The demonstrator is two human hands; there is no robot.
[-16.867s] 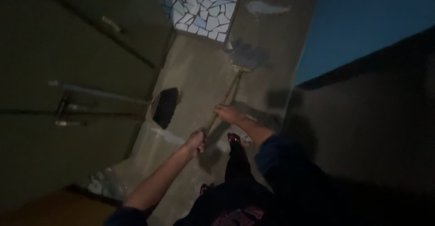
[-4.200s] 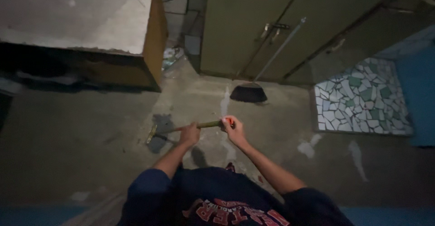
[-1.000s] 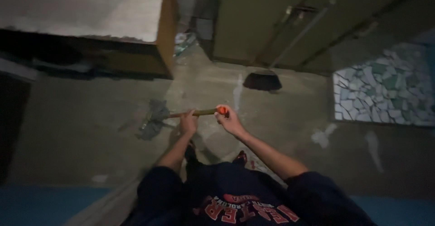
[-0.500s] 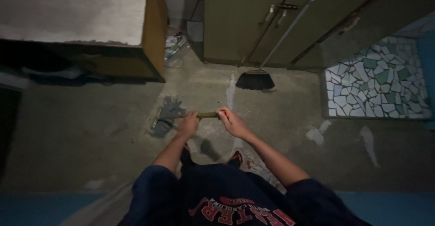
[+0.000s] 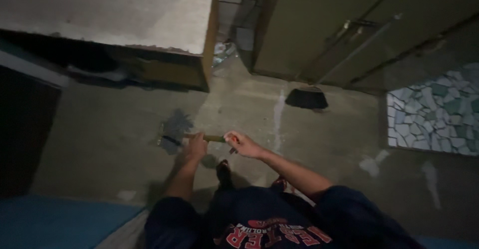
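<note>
Both my hands grip a long-handled floor scrubber. Its olive handle runs level between them, with a red tip at my right hand. My left hand holds the handle lower down, close to the head, which rests on a dark wet patch of the concrete floor. My feet show below the hands.
A dark broom leans against the olive metal door at the upper right. A concrete counter slab with a wooden edge fills the upper left. Mosaic tile paving lies at the right, and a blue surface at the lower left.
The view has shifted a little from half a second ago. My hands keep their grip on the handle and the head stays on the wet patch.
</note>
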